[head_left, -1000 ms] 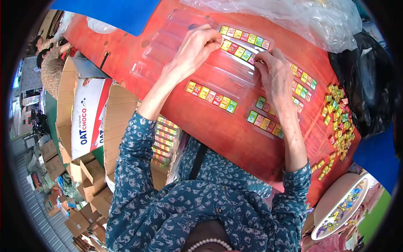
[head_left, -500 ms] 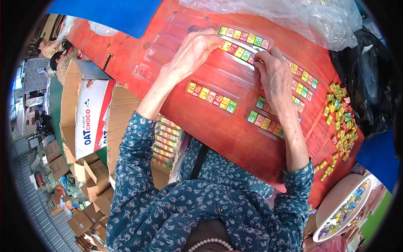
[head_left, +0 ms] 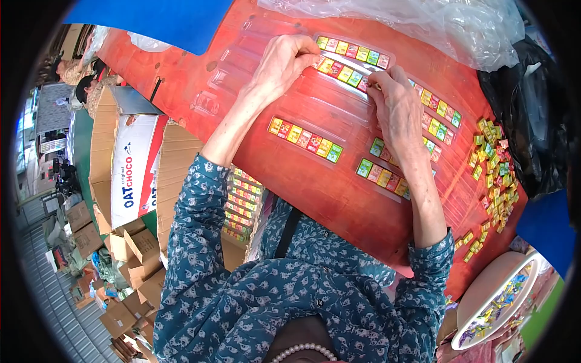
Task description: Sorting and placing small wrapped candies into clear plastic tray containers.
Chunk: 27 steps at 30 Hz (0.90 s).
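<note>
Between my two hands lies a row of small wrapped sweets [head_left: 340, 71] in yellow, red and green, in a clear plastic tray [head_left: 331, 107]. My left hand [head_left: 279, 68] pinches at the left end of this row, fingers bent and thumb beneath. At the row's right end, my right hand [head_left: 397, 115] is closed, thumb and fingertips together; its palm side is hidden. Just beyond, a second row of sweets [head_left: 354, 51] fills another slot. A further filled row [head_left: 305, 140] sits closer to me, and several shorter-looking rows are partly covered by my right forearm.
Loose sweets [head_left: 497, 172] are heaped at the table's right side, near a black plastic bag [head_left: 523, 115]. A white tub [head_left: 493, 296] stands below the right edge. Cardboard boxes [head_left: 181, 181] stand at the left, one holding packed rows. Clear plastic sheeting [head_left: 417, 27] covers the far edge.
My left hand's fingers have bent more, with the knuckles raised and the thumb showing. My right hand stays nearly in place at the row's right end. The rows have not visibly moved.
</note>
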### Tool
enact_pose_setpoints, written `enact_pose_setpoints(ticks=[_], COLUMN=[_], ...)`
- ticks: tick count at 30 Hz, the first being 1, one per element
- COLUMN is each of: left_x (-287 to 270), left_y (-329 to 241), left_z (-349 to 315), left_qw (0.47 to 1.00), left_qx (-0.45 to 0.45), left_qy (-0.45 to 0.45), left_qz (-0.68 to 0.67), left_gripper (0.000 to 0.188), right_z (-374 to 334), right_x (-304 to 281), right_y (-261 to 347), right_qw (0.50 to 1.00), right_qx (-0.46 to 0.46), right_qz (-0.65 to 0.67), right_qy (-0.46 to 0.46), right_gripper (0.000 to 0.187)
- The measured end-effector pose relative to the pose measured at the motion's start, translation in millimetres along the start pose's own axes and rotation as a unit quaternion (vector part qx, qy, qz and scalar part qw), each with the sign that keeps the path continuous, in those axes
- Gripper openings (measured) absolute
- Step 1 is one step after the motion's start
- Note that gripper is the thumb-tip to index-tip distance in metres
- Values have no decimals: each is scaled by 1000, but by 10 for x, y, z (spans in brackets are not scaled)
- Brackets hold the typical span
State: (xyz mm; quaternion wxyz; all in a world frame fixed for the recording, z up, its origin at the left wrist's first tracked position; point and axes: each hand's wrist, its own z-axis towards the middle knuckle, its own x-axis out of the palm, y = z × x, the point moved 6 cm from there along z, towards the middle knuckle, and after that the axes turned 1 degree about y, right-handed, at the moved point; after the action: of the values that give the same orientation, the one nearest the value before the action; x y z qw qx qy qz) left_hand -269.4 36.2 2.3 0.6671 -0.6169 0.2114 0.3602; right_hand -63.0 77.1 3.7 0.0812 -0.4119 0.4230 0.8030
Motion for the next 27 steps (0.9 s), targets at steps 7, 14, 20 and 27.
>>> enact_pose_setpoints(ticks=[7, 14, 20, 27], left_x=[28, 20, 15, -239], left_y=[119, 136, -45, -9], left_z=[-8, -69, -68, -102], left_qw=[993, 991, 998, 999], left_qx=[-91, -98, -41, -45], left_qy=[-13, -17, 47, 4], left_qz=[-71, -90, 23, 28], left_gripper=[11, 21, 21, 25], right_z=[-1, -7, -10, 7], right_x=[5, 1, -2, -19], right_y=[0, 17, -1, 15], right_qw=[1000, 1000, 1000, 1000], right_qx=[-5, -10, -8, -2], right_qz=[-8, -1, 8, -2], right_qy=[10, 1, -3, 3], right_gripper=[20, 26, 22, 12])
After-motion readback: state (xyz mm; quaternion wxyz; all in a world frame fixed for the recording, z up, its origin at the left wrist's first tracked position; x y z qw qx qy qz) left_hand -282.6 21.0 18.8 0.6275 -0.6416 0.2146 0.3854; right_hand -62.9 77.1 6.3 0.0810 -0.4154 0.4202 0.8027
